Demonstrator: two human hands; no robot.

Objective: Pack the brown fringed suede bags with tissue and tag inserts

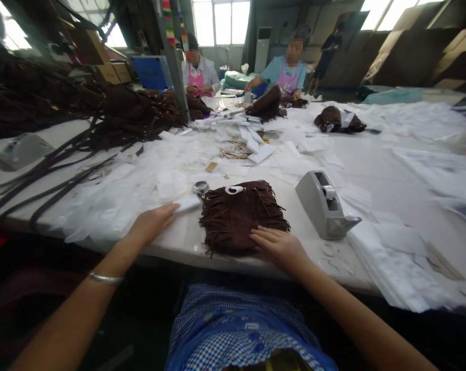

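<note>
A dark brown fringed bag (pixel 236 219) lies flat at the front of the table, a white and black piece (pixel 234 190) near its top edge. My right hand (pixel 281 247) rests on its lower right part, fingers stretched out and flat. To the left of the bag, my left hand (pixel 153 221) has its fingers closed on the near end of a white folded paper (pixel 189 204); the thumb side is partly hidden. Just beyond that paper sits a small dark round item in clear wrap (pixel 200 188). A grey tape dispenser (pixel 326 206) stands to the right of the bag.
Clear plastic bags (pixel 113 201) spread over the left side. Brown bags with long straps (pixel 140 111) are heaped behind them, near a metal post (pixel 177 67). White packets (pixel 395 257) lie at right. Two people in pink aprons (pixel 289 77) work across the table.
</note>
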